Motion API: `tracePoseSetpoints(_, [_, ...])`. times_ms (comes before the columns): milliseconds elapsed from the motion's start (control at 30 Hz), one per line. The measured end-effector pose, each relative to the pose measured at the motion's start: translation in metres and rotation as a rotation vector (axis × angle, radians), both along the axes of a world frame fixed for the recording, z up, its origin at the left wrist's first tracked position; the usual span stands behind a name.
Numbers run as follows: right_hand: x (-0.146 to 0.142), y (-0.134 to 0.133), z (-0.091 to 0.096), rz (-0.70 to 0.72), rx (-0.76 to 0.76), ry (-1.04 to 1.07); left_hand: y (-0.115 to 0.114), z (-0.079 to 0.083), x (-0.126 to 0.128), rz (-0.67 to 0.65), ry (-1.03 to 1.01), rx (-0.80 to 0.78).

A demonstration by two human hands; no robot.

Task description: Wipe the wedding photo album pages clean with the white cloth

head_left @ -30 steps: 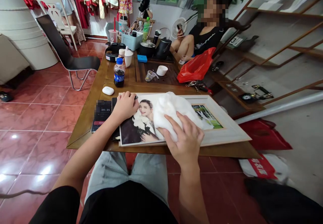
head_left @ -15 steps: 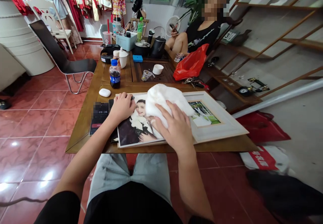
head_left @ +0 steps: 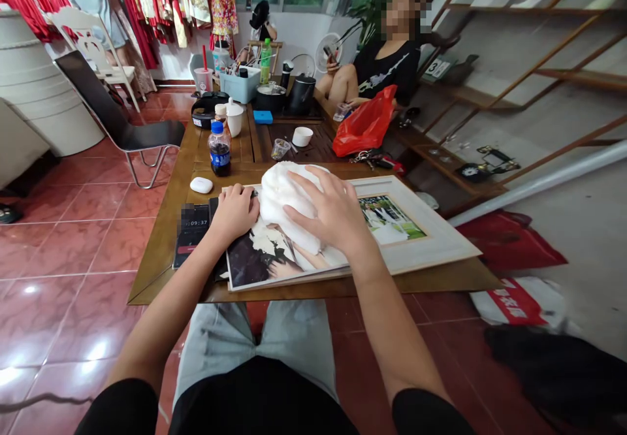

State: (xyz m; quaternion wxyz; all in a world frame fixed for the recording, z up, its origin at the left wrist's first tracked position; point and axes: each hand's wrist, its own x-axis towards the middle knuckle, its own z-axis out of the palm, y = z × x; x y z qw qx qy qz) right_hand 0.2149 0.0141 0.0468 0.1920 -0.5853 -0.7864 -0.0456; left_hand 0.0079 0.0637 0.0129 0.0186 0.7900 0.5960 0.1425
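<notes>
A large photo print point(head_left: 259, 258) lies on the near end of a wooden table point(head_left: 169, 226), partly over a white picture frame point(head_left: 431, 236) that holds another photo. My right hand point(head_left: 328, 216) presses a bunched white cloth point(head_left: 279, 196) flat on the print, fingers spread over it. My left hand point(head_left: 235, 211) rests curled on the print's upper left corner, next to a phone point(head_left: 191, 229); a dark thing shows at its fingertips, too small to name.
A cola bottle point(head_left: 219, 151), white earbud case point(head_left: 201, 185), cups, kettle point(head_left: 300, 94) and red bag point(head_left: 365, 125) sit farther up the table. A seated person point(head_left: 382, 63) holds a phone at the far right. A black chair point(head_left: 122, 121) stands left; shelves stand right.
My right hand has slid the white cloth leftward and away from me across the print, so it now covers the portrait's face. My left hand has stayed on the corner.
</notes>
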Motion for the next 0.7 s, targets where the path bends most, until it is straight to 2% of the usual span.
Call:
tracePoseSetpoints(167, [0.007,0.041,0.000,0.165,-0.198,-0.036,0.001,0.000,-0.001,-0.001,-0.008,-0.007])
tracePoseSetpoints(300, [0.009,0.047,-0.005,0.276,-0.252,-0.008,0.001,-0.001,-0.001,-0.005,-0.019,0.003])
tracePoseSetpoints(433, [0.017,0.027,-0.010,0.260,-0.216,-0.036,0.000,-0.002,-0.001,-0.019,-0.030,0.023])
tracePoseSetpoints(700, [0.042,-0.035,-0.029,0.254,-0.088,-0.049,0.000,-0.004,0.000,-0.015,-0.044,0.036])
